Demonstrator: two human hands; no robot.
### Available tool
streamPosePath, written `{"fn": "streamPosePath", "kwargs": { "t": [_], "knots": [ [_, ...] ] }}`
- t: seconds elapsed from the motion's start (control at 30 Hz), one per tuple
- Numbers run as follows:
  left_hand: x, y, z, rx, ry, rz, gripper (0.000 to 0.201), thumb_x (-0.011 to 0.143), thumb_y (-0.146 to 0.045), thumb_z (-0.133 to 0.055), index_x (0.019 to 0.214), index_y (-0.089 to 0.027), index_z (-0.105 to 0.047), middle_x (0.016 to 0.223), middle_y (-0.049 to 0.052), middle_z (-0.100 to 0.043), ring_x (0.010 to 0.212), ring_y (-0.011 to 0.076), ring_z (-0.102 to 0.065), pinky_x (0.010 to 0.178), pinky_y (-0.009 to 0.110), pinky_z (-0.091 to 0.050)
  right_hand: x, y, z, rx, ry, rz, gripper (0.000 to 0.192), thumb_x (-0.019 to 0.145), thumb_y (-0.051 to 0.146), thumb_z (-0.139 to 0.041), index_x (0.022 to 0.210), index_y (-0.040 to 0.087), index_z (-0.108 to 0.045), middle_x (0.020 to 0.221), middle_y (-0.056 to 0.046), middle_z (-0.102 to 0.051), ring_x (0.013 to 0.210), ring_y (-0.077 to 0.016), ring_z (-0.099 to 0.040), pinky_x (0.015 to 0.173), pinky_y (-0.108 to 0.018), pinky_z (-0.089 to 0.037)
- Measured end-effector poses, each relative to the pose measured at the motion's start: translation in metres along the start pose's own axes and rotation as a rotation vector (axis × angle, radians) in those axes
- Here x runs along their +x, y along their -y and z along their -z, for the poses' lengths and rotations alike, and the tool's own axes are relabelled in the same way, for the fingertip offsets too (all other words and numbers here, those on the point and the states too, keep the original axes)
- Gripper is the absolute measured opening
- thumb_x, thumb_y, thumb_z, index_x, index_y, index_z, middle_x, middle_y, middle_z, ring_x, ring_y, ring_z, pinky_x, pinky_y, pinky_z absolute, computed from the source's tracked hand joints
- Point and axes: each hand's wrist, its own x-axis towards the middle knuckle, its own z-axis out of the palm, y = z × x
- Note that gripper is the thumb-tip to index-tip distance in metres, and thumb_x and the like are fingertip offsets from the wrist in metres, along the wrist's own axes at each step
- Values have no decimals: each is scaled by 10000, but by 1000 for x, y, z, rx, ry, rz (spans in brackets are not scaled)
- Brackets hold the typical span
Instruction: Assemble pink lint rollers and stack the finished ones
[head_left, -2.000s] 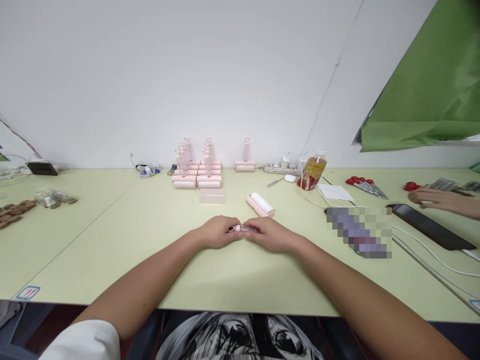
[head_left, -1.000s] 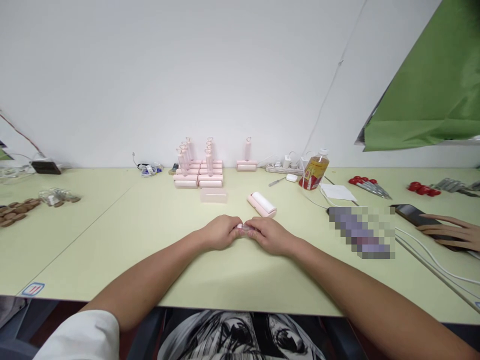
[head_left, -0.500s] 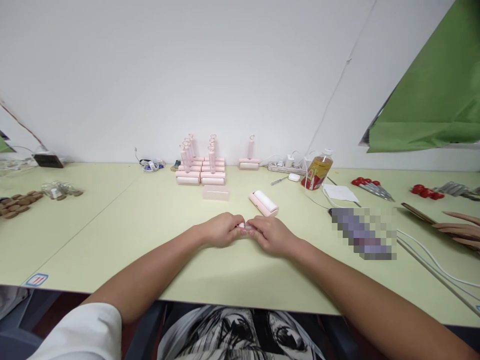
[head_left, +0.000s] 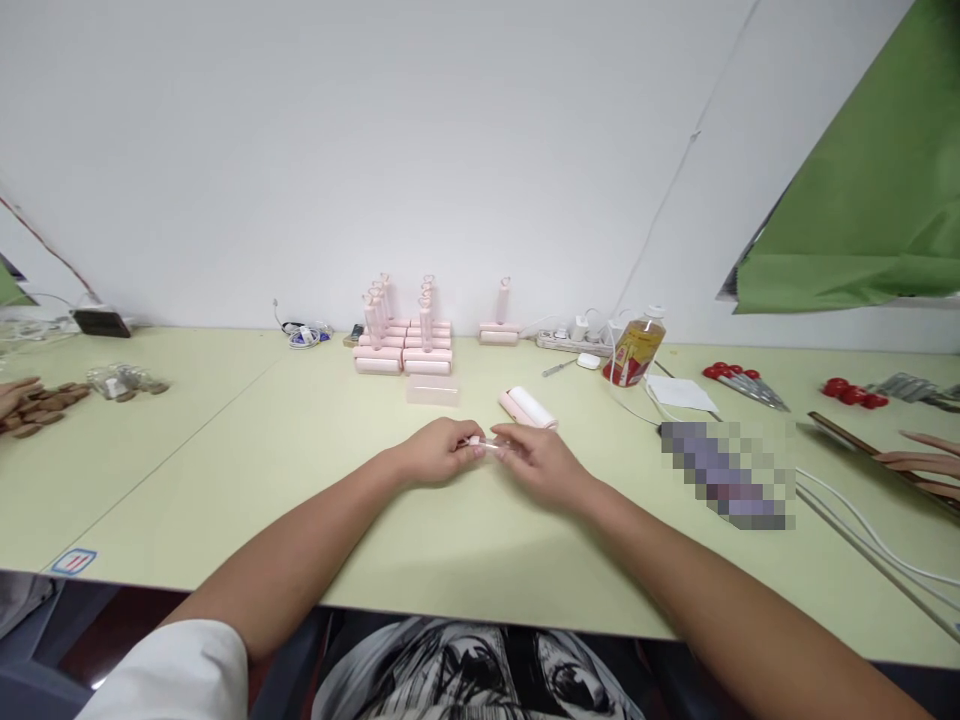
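Note:
Over the near middle of the table, my left hand [head_left: 441, 450] and my right hand [head_left: 541, 464] hold a small clear pinkish lint roller handle [head_left: 490, 444] between them. The left fingers close on its pale end, while the right fingers wrap the other end and hide much of it. Just beyond my right hand lies a pink lint roller head with a white roll [head_left: 529, 407], tilted on the table. A clear pink cover [head_left: 433, 391] rests farther back, left of that head.
Several pink lint rollers [head_left: 403, 355] with upright handles stand by the wall, and another lint roller [head_left: 499, 335] is right of them. A screwdriver [head_left: 559, 368], a bottle [head_left: 634, 347], cables and paper [head_left: 682, 392] lie rightward. Other people's hands [head_left: 926, 460] show at both sides.
My hands have drawn slightly apart, so more of the clear handle shows between them. Another person's hand has come into view at the far left.

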Motion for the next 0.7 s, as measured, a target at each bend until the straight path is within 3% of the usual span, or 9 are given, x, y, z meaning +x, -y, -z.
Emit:
{"fn": "streamPosePath", "kwargs": {
  "t": [0.1,0.17,0.3,0.4,0.57,0.7],
  "knots": [
    [0,7,3,-35,-111,33,266,881,-398,-494,971,-178,-615,722,-13,-573,634,128,-490,589,241,-371,6,-18,16,16,-305,-114,264,889,346,-497,1000,187,-676,1002,-78,-703,882,-208,-638,791,-330,-481],
    [2,12,3,-60,-185,48,255,858,-388,-522,969,-181,-620,743,-12,-584,649,128,-500,602,241,-388,10,-33,25,-38,-400,-228,292,880,347,-479,1018,179,-674,1064,-93,-684,932,-225,-624,809,-349,-480],
    [6,19,0,-89,-285,71,249,821,-372,-564,984,-190,-613,811,-4,-614,689,133,-529,637,247,-424,16,-57,26,-135,-245,-456,451,872,393,-497,1253,164,-577,1216,-128,-626,1036,-260,-586,867,-395,-463],
    [7,18,-1,-72,-320,85,246,808,-354,-584,994,-195,-606,792,-9,-607,689,133,-531,647,250,-429,18,-61,18,-187,-84,-513,565,864,403,-529,1359,134,-485,1272,-171,-590,1103,-300,-551,927,-442,-427],
    [5,13,-2,-66,-351,80,202,804,-317,-600,970,-204,-576,740,-36,-574,660,116,-513,649,241,-412,18,-59,16,-249,-193,-452,497,893,395,-489,1322,147,-525,1352,-170,-533,1222,-339,-459,998,-490,-359],
    [4,11,-2,-55,-359,68,205,810,-332,-603,958,-206,-536,750,-37,-569,670,119,-513,648,244,-404,16,-62,18,-180,-129,-507,532,854,430,-552,1317,168,-524,1204,-159,-632,1006,-280,-597,841,-396,-448]
  ]
}}
